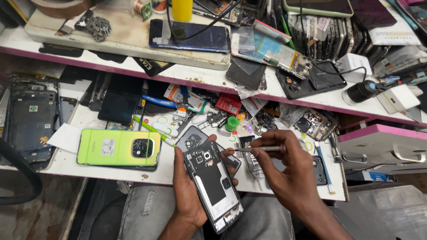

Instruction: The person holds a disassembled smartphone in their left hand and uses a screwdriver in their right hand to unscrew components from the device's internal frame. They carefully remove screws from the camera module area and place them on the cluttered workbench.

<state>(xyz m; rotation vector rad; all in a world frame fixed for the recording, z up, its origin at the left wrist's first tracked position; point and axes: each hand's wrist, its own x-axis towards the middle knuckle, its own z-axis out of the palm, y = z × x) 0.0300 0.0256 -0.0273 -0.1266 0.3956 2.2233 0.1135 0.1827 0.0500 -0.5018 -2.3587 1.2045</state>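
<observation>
In the head view, my left hand [189, 186] is low in the centre of the frame and it holds an opened phone [213, 186] from below. My fingers are wrapped around its left edge and my thumb lies on the right edge, so the grip is closed firmly on it. The phone has no back cover; I see its dark inner frame, the camera hole near the top and a white border along the lower part. It is tilted, with the top end toward the upper left.

My right hand [289, 173] is just right of the phone. It pinches a thin metal tool [258, 149], probably tweezers or a small screwdriver, though the view is not sharp enough to be sure. The tool lies almost level, and its tip points left and comes close to the upper right edge of the phone.

At the left of the frame a lime green phone [118, 147] lies flat on the white worktable [66, 164]. Behind my hands there is a green cap [231, 123] among small parts. On the upper shelf [133, 66] a dark blue phone [189, 37] lies with a black cable over it.
</observation>
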